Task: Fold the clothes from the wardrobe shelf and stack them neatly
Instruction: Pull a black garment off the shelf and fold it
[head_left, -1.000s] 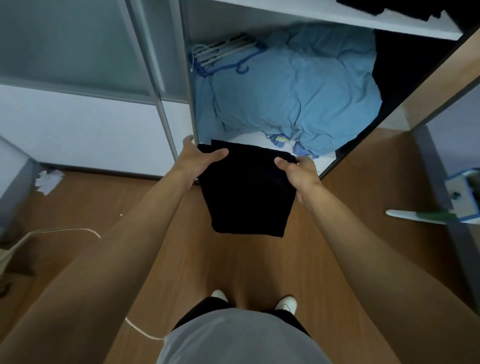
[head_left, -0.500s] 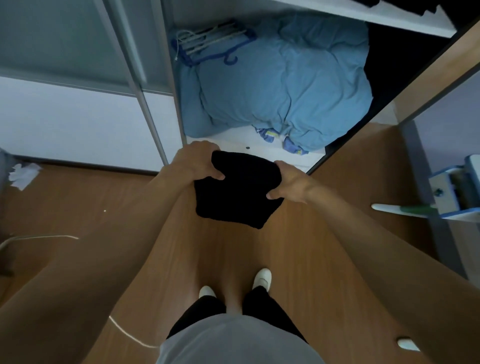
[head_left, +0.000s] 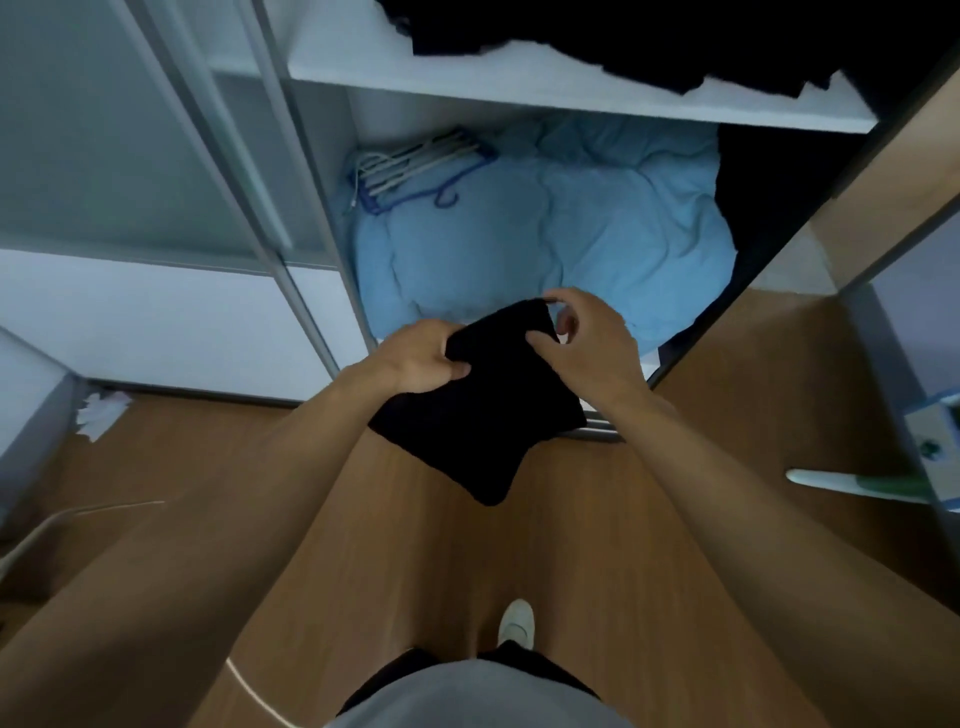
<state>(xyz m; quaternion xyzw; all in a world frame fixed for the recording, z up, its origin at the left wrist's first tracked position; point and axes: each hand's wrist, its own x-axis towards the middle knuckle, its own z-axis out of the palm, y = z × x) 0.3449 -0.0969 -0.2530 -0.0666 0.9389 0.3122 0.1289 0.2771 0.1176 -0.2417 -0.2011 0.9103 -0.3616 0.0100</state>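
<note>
Mid-frame, the left hand clamps the black garment at its left edge, while the right hand pinches its far corner with thumb and forefinger. The garment hangs folded small above the floor. Folding looks nearly finished; next it needs lifting onto the shelf at upper frame. Compared with half a second ago, the bundle sits tilted and the right hand has shifted to the top corner
</note>
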